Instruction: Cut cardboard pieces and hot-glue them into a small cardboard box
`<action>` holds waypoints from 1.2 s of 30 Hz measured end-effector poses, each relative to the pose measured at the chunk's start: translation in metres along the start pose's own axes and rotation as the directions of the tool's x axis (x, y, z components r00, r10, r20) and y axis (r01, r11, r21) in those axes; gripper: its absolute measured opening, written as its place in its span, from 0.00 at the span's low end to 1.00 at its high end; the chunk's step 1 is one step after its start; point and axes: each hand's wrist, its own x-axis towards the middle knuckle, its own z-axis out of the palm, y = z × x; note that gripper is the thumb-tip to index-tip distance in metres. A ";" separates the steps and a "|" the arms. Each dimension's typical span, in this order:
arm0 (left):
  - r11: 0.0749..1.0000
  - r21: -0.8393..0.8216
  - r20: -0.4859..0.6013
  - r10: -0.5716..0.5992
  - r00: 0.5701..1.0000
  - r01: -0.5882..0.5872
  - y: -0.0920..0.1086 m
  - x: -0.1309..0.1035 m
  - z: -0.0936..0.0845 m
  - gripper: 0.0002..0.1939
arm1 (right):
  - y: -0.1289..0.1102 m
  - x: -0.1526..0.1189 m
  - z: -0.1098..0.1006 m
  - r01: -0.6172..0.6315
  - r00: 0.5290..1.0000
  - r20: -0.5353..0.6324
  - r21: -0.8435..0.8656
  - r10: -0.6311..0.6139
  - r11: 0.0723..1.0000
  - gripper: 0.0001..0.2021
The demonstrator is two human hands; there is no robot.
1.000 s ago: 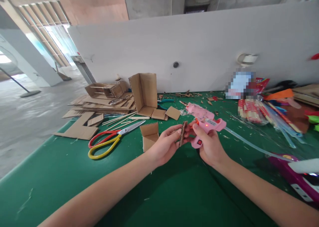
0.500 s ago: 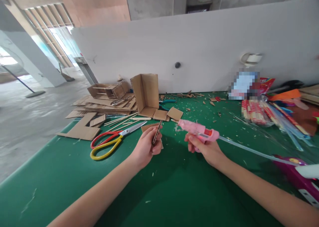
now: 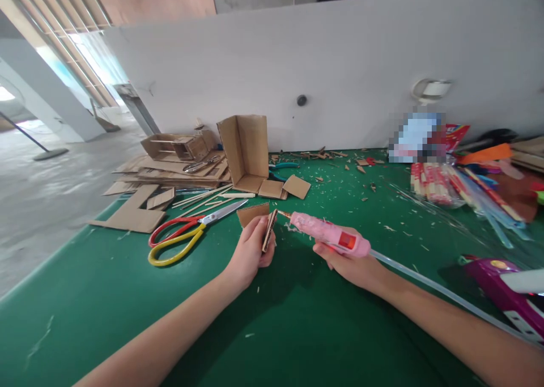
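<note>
My left hand (image 3: 250,248) is closed around a small folded or joined piece of cardboard (image 3: 254,212), with one edge turned up towards me. In my right hand (image 3: 340,259) is a pink hot glue gun (image 3: 321,231), a long clear glue stick (image 3: 425,279) trailing from its back. Its nozzle is at the upper end of the cardboard's edge; whether it touches I cannot tell. To the left lie scissors (image 3: 198,228) with one red and one yellow handle. Beyond my hands stands an open cardboard corner (image 3: 250,149), near two small cardboard squares (image 3: 297,187).
Flat cardboard pieces (image 3: 136,208) and a small cardboard model (image 3: 182,147) are stacked at the left, beside thin wooden sticks (image 3: 199,197). Teal-handled pliers (image 3: 284,165) lie behind. Packaged sticks (image 3: 429,183) and a purple device (image 3: 501,290) are at the right.
The glue gun has moved left and down, bringing its nozzle to the cardboard's edge. My left hand has turned the cardboard slightly, showing more of it. The camera view has shifted a little.
</note>
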 end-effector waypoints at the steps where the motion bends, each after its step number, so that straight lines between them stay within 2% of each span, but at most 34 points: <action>1: 1.000 0.002 -0.003 0.002 1.000 -0.002 0.000 0.000 0.000 0.15 | -0.001 0.000 0.000 -0.001 1.000 0.002 -0.014 0.002 1.000 0.14; 8: 1.000 0.002 -0.005 -0.007 1.000 0.007 -0.001 -0.001 -0.002 0.13 | -0.007 0.003 0.001 -0.026 1.000 -0.005 -0.035 0.026 0.999 0.14; 16: 1.000 -0.011 0.000 -0.011 1.000 0.011 -0.001 0.000 -0.004 0.12 | -0.003 0.003 0.003 0.018 1.000 0.007 -0.046 -0.018 0.999 0.14; 21: 1.000 -0.005 -0.004 -0.010 1.000 0.010 -0.001 -0.001 -0.005 0.13 | -0.003 0.002 0.002 -0.021 1.000 -0.001 -0.040 0.021 0.999 0.15; 30: 1.000 -0.013 0.005 -0.014 1.000 0.014 0.000 0.000 -0.004 0.11 | -0.004 0.003 0.002 0.057 0.997 0.056 -0.109 -0.051 0.992 0.10; 36: 1.000 -0.022 0.003 -0.005 1.000 0.005 -0.001 -0.002 -0.004 0.14 | -0.003 0.002 0.003 0.021 1.000 0.005 -0.057 -0.020 0.998 0.13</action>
